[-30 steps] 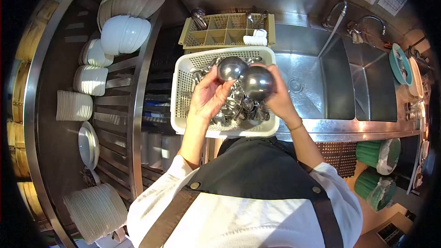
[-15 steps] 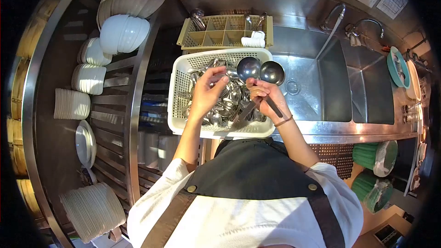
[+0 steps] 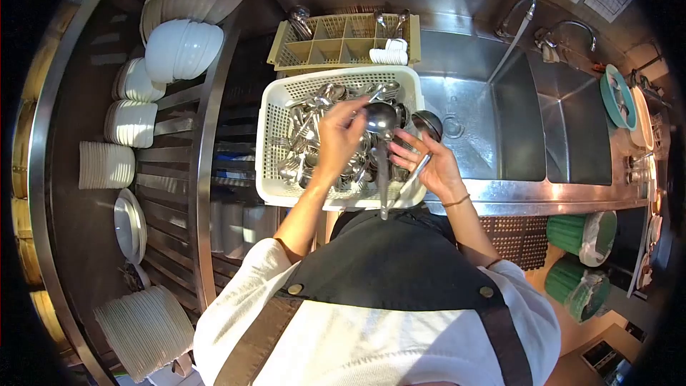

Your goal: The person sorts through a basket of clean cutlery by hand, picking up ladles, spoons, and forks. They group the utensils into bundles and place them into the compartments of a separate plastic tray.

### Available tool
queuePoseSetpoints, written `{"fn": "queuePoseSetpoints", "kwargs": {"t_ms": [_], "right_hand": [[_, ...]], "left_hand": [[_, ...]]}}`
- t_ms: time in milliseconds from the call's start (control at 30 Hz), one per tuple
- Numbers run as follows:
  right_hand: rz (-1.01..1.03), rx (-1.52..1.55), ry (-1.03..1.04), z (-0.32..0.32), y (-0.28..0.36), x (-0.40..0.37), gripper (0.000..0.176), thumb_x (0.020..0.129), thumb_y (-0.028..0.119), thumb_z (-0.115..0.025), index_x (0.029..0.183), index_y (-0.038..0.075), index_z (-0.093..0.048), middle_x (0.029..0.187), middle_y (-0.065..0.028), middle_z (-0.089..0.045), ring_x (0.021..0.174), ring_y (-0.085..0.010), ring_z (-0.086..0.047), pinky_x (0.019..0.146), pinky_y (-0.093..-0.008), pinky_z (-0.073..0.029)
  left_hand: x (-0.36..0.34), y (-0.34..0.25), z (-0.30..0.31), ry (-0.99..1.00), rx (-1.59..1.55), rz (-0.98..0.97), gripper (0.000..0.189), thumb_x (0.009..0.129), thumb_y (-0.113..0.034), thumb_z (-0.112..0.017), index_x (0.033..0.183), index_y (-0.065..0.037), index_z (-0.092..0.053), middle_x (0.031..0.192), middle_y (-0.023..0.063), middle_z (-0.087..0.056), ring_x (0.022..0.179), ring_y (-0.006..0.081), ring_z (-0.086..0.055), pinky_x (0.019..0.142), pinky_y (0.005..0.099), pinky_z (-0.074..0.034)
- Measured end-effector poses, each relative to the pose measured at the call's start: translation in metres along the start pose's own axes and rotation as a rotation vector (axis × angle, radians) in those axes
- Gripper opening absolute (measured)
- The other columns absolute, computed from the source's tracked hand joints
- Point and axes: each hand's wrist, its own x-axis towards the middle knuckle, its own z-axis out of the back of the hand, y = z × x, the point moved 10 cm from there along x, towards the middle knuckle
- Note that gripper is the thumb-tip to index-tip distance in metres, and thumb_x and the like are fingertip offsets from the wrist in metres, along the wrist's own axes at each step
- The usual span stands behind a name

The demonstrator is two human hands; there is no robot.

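Observation:
My left hand (image 3: 339, 137) pinches the rim of a metal ladle (image 3: 380, 119), whose long handle hangs down toward my apron. In my right hand (image 3: 437, 166) a second ladle (image 3: 427, 123) rests with its handle slanting across the palm; the fingers are partly spread. Both hands are above a white perforated basket (image 3: 270, 161) heaped with spoons, forks and other metal cutlery (image 3: 304, 125). Another dark, round bowl shows between the two ladles, partly hidden.
Behind the basket stands a beige divided cutlery rack (image 3: 343, 50) with a few utensils and small white pieces (image 3: 389, 53). A double sink (image 3: 464, 150) with faucets lies right. Stacked white bowls (image 3: 184, 50) and plates (image 3: 146, 332) fill the left shelf. Green bins (image 3: 580, 236) stand lower right.
One ladle has passed from my right hand to my left, its bowl now at the left fingers. My right fingers have opened somewhat around the other ladle. The view has shifted slightly.

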Motion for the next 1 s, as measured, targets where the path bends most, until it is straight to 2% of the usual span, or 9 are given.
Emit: {"fn": "queuePoseSetpoints", "kwargs": {"t_ms": [67, 100, 167, 200, 333, 533, 600, 700, 1000], "right_hand": [[0.006, 0.0, 0.073, -0.026, 0.0, -0.008, 0.024, 0.093, 0.016, -0.055, 0.114, 0.004, -0.052, 0.115, -0.0174, -0.056, 0.112, -0.0364, -0.056, 0.086, -0.0441, -0.054], [0.004, 0.005, 0.07, -0.02, -0.004, -0.007, 0.024, 0.093, 0.016, -0.055, 0.114, 0.004, -0.052, 0.115, -0.0174, -0.056, 0.112, -0.0364, -0.056, 0.086, -0.0441, -0.054], [0.194, -0.187, -0.082, 0.02, 0.01, -0.001, 0.027, 0.091, 0.016, -0.058, 0.114, 0.002, -0.054, 0.104, -0.0137, -0.061, 0.091, -0.0236, -0.064, 0.074, -0.035, -0.055], [0.107, -0.132, -0.174, 0.047, 0.005, -0.001, 0.025, 0.092, 0.019, -0.059, 0.112, 0.003, -0.056, 0.096, -0.0088, -0.064, 0.063, -0.0098, -0.056, 0.057, -0.0239, -0.049], [0.181, -0.038, -0.076, 0.047, 0.044, -0.029, 0.024, 0.094, 0.028, -0.056, 0.107, 0.008, -0.059, 0.1, -0.0071, -0.063, 0.05, -0.0033, -0.039, 0.045, -0.016, -0.035], [0.411, -0.133, -0.245, 0.075, 0.111, -0.071, 0.025, 0.096, 0.028, -0.053, 0.103, 0.005, -0.058, 0.085, -0.0076, -0.063, 0.048, -0.0041, -0.039, 0.041, -0.0187, -0.032], [0.432, -0.179, -0.242, 0.063, 0.117, -0.076, 0.022, 0.095, 0.023, -0.055, 0.106, 0.004, -0.058, 0.083, -0.0087, -0.063, 0.043, -0.0031, -0.033, 0.039, -0.0187, -0.027], [0.457, -0.456, -0.29, 0.052, 0.118, -0.076, 0.024, 0.095, 0.019, -0.054, 0.11, 0.001, -0.057, 0.082, -0.0098, -0.063, 0.041, -0.0025, -0.029, 0.037, -0.0183, -0.023], [0.492, -0.391, -0.269, 0.041, 0.1, -0.082, 0.016, 0.091, 0.01, -0.059, 0.105, 0.003, -0.059, 0.078, -0.0042, -0.057, 0.052, -0.0061, -0.04, 0.045, -0.0221, -0.032]], "left_hand": [[-0.013, -0.011, -0.039, 0.083, 0.002, -0.021, 0.023, 0.082, 0.002, -0.06, 0.103, -0.003, -0.068, 0.1, 0.014, -0.065, 0.082, 0.0222, -0.066, 0.067, 0.0298, -0.053], [-0.03, -0.002, -0.066, 0.211, -0.334, 0.419, 0.025, 0.082, 0.001, -0.06, 0.106, -0.003, -0.066, 0.103, 0.0137, -0.061, 0.086, 0.0242, -0.065, 0.072, 0.0316, -0.051], [-0.029, -0.043, -0.082, 0.301, -0.013, -0.06, 0.027, 0.083, 0.0, -0.059, 0.11, -0.002, -0.064, 0.105, 0.0139, -0.058, 0.091, 0.0265, -0.062, 0.077, 0.033, -0.05], [-0.029, -0.042, -0.081, 0.303, -0.016, -0.06, 0.027, 0.083, 0.0, -0.059, 0.11, -0.002, -0.064, 0.105, 0.0139, -0.058, 0.091, 0.0265, -0.062, 0.077, 0.033, -0.05], [-0.018, 0.001, -0.061, 0.302, 0.008, -0.029, 0.022, 0.083, 0.002, -0.056, 0.103, -0.005, -0.065, 0.101, 0.0143, -0.062, 0.099, 0.0295, -0.059, 0.084, 0.0346, -0.047], [0.012, 0.1, -0.064, 0.303, 0.295, 0.042, 0.024, 0.077, 0.006, -0.057, 0.097, -0.005, -0.065, 0.094, 0.013, -0.064, 0.085, 0.0334, -0.063, 0.075, 0.0406, -0.05], [0.009, 0.07, -0.114, 0.549, 0.311, -0.264, 0.029, 0.074, 0.005, -0.057, 0.099, -0.006, -0.065, 0.093, 0.0125, -0.064, 0.089, 0.0344, -0.062, 0.077, 0.0419, -0.05], [0.004, 0.093, -0.163, 0.785, 0.516, -0.267, 0.037, 0.073, 0.006, -0.053, 0.106, -0.01, -0.062, 0.1, 0.0112, -0.064, 0.102, 0.0326, -0.059, 0.081, 0.043, -0.049], [0.005, 0.07, -0.159, 0.735, 0.628, -0.783, 0.02, 0.072, -0.004, -0.058, 0.091, -0.009, -0.058, 0.085, 0.0069, -0.06, 0.077, 0.0261, -0.063, 0.062, 0.037, -0.053]]}}
